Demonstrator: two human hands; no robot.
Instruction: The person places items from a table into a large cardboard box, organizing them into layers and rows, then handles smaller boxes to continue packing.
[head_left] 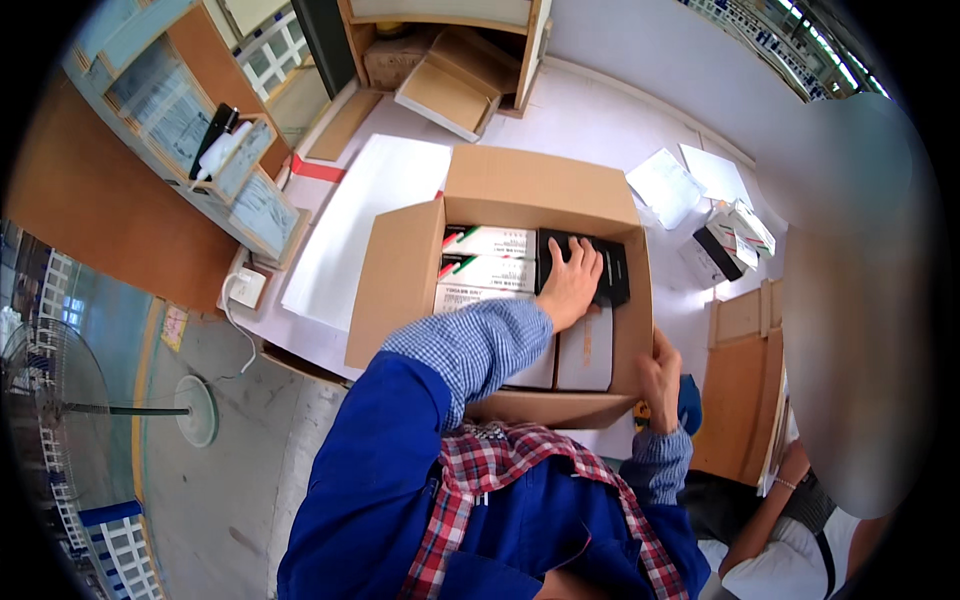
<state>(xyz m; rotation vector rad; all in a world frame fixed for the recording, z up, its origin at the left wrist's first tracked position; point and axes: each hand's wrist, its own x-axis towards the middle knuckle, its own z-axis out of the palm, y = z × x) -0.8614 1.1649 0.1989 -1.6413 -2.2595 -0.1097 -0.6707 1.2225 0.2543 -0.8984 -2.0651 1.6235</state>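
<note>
An open cardboard carton (545, 175) stands on the table in front of me, its far and left flaps spread outward. White boxes (497, 272) with red and green stripes fill its left part, and plainer white boxes (584, 352) lie near its front right. My left hand (570, 285) reaches across into the carton. Its fingers are spread flat over a black box (612, 275) in the far right corner. At the carton's outer right side, my right hand (660, 382) has its fingers curled against the wall; part of the grip is hidden.
White sheets (372, 215) lie left of the carton. To the right are papers (665, 188) and several small boxes (735, 240). A wooden shelf (440, 80) stands behind. A fan (195, 410) is on the floor at left. Another person (790, 540) sits close on my right.
</note>
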